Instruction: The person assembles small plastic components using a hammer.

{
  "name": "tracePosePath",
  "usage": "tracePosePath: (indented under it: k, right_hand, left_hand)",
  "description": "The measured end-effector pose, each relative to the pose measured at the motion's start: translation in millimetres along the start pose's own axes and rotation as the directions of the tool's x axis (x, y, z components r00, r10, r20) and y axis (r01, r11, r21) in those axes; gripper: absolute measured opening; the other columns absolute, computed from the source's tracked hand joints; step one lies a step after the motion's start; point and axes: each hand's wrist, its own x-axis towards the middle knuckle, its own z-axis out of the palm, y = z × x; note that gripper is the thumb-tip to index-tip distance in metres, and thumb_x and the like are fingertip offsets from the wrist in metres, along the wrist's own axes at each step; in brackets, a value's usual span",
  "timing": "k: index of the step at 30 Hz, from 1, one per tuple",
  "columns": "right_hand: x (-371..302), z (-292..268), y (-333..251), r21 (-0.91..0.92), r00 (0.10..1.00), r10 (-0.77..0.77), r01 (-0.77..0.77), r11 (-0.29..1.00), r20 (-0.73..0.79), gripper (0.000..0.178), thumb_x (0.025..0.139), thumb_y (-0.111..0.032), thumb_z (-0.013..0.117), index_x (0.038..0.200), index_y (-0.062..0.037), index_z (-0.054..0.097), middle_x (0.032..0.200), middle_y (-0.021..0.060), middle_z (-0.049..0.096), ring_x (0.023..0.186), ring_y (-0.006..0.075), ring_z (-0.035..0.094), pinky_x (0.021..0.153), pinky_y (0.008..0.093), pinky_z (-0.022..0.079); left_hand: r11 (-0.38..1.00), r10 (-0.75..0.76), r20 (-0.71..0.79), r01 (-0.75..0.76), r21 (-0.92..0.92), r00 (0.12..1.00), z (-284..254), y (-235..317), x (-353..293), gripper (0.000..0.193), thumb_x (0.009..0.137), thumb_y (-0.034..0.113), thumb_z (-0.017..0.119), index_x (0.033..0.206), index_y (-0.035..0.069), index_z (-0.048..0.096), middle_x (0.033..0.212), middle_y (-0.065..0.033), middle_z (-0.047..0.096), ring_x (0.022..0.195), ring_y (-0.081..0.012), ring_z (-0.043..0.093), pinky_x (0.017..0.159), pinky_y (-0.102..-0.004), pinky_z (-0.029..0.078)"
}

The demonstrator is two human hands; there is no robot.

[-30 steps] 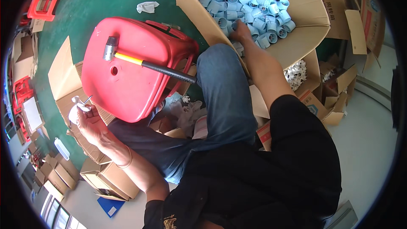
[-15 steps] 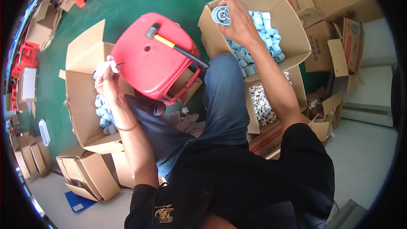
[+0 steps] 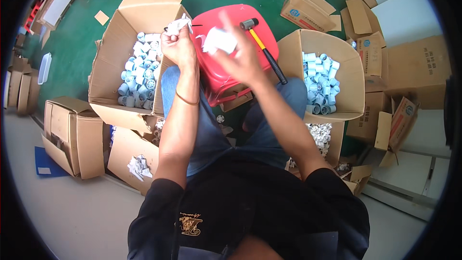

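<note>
Left grip point(image 3: 179, 48): closed on crumpled white cloth point(image 3: 177, 26). Right grip point(image 3: 244, 60): fingers partly spread, blurred; whether the pale cup point(image 3: 222, 41), seen over the red stool point(image 3: 210, 18), is held cannot be told. Cup best steadied, cloth firmly pinched.

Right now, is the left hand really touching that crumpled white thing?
Touching. The head view shows it: the left hand pinches the lower part of the crumpled white thing, with no gap between them.
</note>
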Motion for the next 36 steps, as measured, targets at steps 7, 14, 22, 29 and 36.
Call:
tracePosePath:
  k: [7, 14, 22, 29, 36]
  right_hand:
    - [-19.1, 27.4, 10.4, -0.131, 0.997, 0.074, -0.069, 0.989, 0.03, 0.065, 0.07, -0.002, 0.072, 0.131, -0.0011, 0.053, 0.125, 0.0147, 0.06, 0.105, 0.0258, 0.061, 0.092, 0.0344, 0.048]
    - [22.8, -57.3, 56.8, -0.248, 0.959, 0.276, -0.285, 0.926, -0.07, 0.054, 0.066, -0.005, 0.076, 0.118, -0.0074, 0.062, 0.114, 0.0082, 0.065, 0.105, 0.0247, 0.06, 0.092, 0.034, 0.046]
    - [15.3, -58.0, 100.4, -0.76, 1.0, -0.005, 0.018, 0.649, 0.019, 0.065, 0.064, -0.018, 0.082, 0.124, -0.01, 0.059, 0.113, 0.0066, 0.064, 0.111, 0.0259, 0.052, 0.096, 0.0399, 0.038]
    - [9.9, -60.0, 101.9, -0.731, 0.999, -0.032, 0.033, 0.682, 0.015, 0.073, 0.065, -0.02, 0.08, 0.132, -0.009, 0.053, 0.123, 0.0105, 0.058, 0.113, 0.0292, 0.049, 0.097, 0.0437, 0.037]
    - [-26.6, -94.0, 76.5, -0.771, 0.978, 0.157, -0.203, 0.604, -0.134, 0.066, 0.073, -0.016, 0.074, 0.134, -0.0055, 0.052, 0.118, 0.016, 0.056, 0.108, 0.0322, 0.052, 0.091, 0.0411, 0.043]
  left_hand:
    - [0.999, -0.036, -0.132, 0.035, -0.007, 0.991, 10.2, 6.5, -0.1, 0.017, 0.081, 0.001, 0.072, 0.083, 0.005, 0.056, 0.068, -0.0018, 0.059, 0.057, -0.0049, 0.052, 0.051, -0.0161, 0.041]
    - [0.977, 0.208, 0.018, -0.207, -0.041, 0.978, 41.5, 16.9, -0.7, 0.014, 0.08, -0.002, 0.071, 0.084, 0.003, 0.058, 0.07, -0.003, 0.062, 0.057, -0.0043, 0.053, 0.052, -0.0156, 0.042]
    - [0.991, -0.081, 0.321, 0.041, 0.129, 0.944, 40.0, 18.5, -7.0, 0.014, 0.076, -0.009, 0.07, 0.085, -0.001, 0.064, 0.076, -0.0048, 0.068, 0.067, -0.006, 0.06, 0.059, -0.016, 0.046]
    - [0.992, 0.073, 0.521, -0.115, 0.048, 0.85, 57.0, 6.8, -17.0, 0.016, 0.073, -0.01, 0.07, 0.086, -0.001, 0.065, 0.077, -0.0049, 0.069, 0.066, -0.0073, 0.06, 0.058, -0.0182, 0.048]
    - [0.954, 0.047, 0.572, -0.207, 0.217, 0.819, 66.5, 1.1, -29.8, 0.02, 0.072, -0.011, 0.069, 0.089, -0.001, 0.066, 0.082, -0.0075, 0.071, 0.071, -0.0097, 0.062, 0.065, -0.0189, 0.049]
